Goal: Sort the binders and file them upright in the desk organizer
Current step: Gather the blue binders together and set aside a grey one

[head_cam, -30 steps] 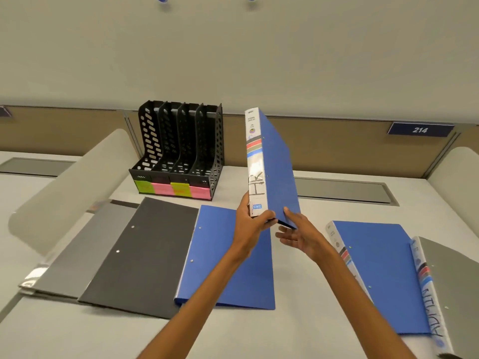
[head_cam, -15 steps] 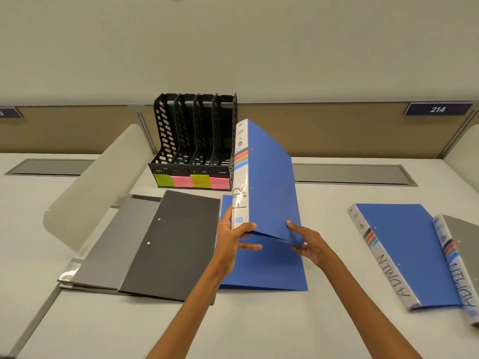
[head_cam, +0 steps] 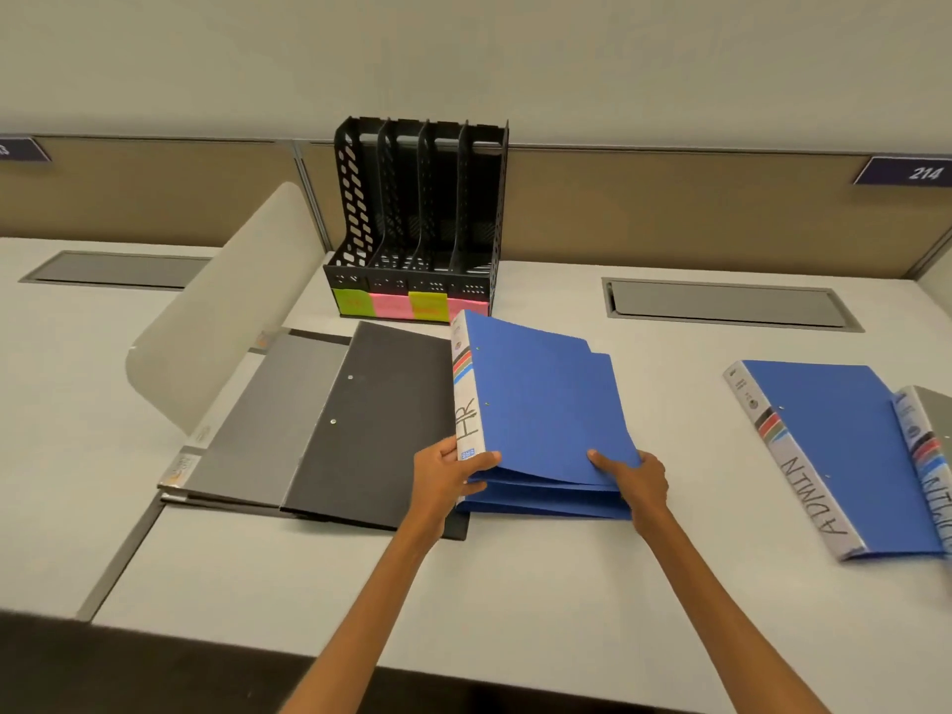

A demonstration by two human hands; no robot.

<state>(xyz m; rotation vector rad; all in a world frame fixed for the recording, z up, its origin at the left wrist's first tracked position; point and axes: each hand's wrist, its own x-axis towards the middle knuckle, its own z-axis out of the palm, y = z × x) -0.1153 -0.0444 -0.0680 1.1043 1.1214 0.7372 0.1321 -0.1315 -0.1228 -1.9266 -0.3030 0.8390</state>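
A blue binder with "HR" on its spine [head_cam: 536, 404] lies on top of another blue binder [head_cam: 541, 502] at the table's middle. My left hand [head_cam: 448, 476] grips the near end of its spine. My right hand [head_cam: 631, 479] holds its near right corner, thumb on the cover. The black desk organizer [head_cam: 420, 219] stands behind them with empty slots and yellow and pink labels on its front. A black binder [head_cam: 371, 425] and a grey binder [head_cam: 262, 414] lie to the left. A blue "ADMIN" binder [head_cam: 834, 450] and a grey binder [head_cam: 932, 445] lie at the right.
A curved white divider panel [head_cam: 221, 311] rises left of the organizer. Grey cable hatches [head_cam: 721, 304] are set into the white desk at left and right. A tan partition wall with a "214" sign [head_cam: 906, 172] runs behind. The desk's near edge is dark.
The HR binder, upright in both hands a second ago, has been tipped down flat onto the blue binder lying on the table. Both hands still hold its near edge.
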